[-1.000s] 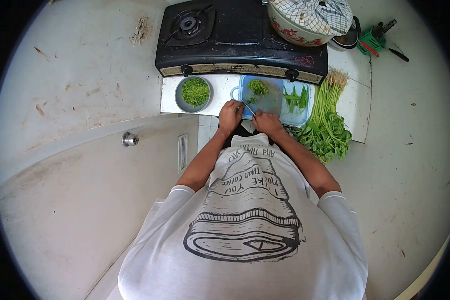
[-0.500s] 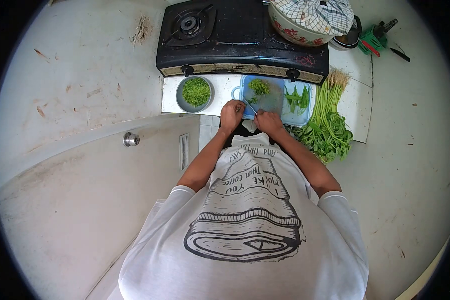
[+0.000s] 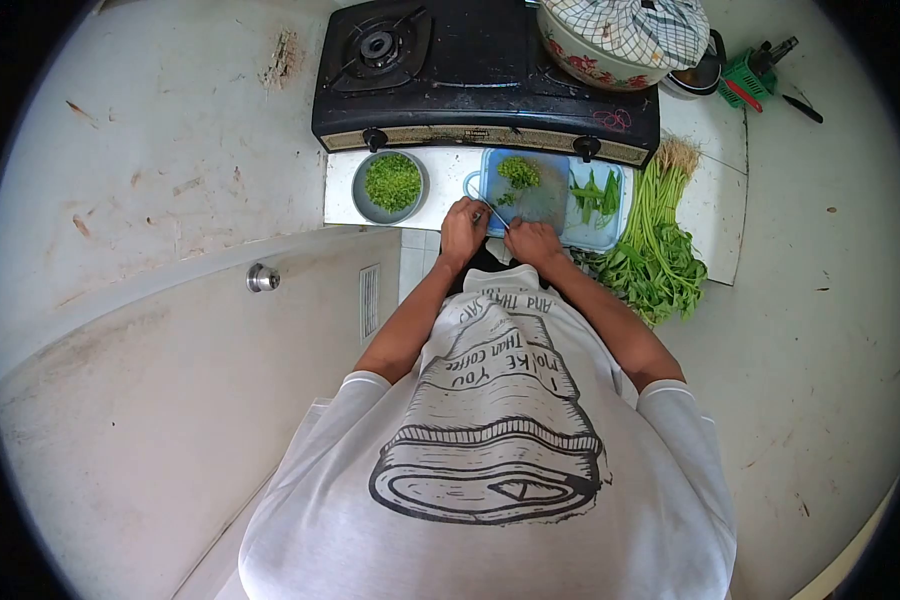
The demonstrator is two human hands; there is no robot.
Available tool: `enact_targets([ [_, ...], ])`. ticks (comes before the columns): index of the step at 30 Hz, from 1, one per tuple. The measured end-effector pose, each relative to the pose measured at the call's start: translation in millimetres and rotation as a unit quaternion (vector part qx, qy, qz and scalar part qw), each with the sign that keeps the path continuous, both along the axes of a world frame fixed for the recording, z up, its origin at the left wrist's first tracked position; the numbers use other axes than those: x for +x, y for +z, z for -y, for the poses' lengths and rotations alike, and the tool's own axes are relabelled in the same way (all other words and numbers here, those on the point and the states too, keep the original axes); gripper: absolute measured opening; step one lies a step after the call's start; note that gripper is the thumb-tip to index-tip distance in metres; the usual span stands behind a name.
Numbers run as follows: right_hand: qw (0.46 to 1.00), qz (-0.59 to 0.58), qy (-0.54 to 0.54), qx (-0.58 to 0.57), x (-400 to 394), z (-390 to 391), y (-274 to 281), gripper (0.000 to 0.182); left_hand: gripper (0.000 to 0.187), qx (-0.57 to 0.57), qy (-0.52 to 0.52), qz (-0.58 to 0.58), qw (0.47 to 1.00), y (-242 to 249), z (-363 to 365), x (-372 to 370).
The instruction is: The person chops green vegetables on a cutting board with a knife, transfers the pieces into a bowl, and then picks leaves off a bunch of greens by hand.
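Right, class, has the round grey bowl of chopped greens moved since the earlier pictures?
No. The bowl shows no shift: it sits just in front of the left knob of the black stove, as before.

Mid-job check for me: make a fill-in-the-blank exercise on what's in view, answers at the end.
1. The right hand grips a ____.
2. The bowl of chopped greens stands to the ____ of the cutting board.
3. The big pot on the stove is covered with a checkered ____.
4. The colour of the small basket beyond the pot is ____.

Missing words: knife; left; cloth; green.
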State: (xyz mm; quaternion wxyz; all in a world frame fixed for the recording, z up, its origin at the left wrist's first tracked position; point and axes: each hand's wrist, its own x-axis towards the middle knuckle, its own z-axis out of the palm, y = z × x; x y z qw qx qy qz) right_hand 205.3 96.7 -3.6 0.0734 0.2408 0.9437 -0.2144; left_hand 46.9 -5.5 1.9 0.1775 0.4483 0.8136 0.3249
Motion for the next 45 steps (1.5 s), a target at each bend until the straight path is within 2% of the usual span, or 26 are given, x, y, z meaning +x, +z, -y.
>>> enact_targets([
  [11, 0.999, -0.013, -0.019, -0.023, 17, -11, 1, 0.038, 0.012, 0.026, -0.035, -0.037, 0.998, 1, 6, 2],
  [17, 0.997, -0.008, -0.065, -0.031, 23, -21, 4, 0.038, 0.010, 0.049, -0.098, -0.092, 0.990, 5, -5, -1],
  [26, 0.998, -0.011, -0.059, -0.026, 23, -17, 7, 0.039, 0.010, 0.032, -0.036, -0.058, 0.997, 2, -16, 5],
  [36, 0.999, -0.014, -0.037, -0.033, 16, -10, 4, 0.039, 0.009, 0.022, -0.041, -0.054, 0.997, 3, -15, 4],
  [39, 0.998, -0.049, -0.042, -0.022, 6, -10, 1, 0.039, 0.011, 0.017, -0.042, -0.048, 0.998, 3, -14, 4],
  [45, 0.999, -0.027, -0.034, -0.021, 12, -12, 5, 0.041, 0.010, 0.030, -0.044, -0.033, 0.998, 1, -8, 0],
])
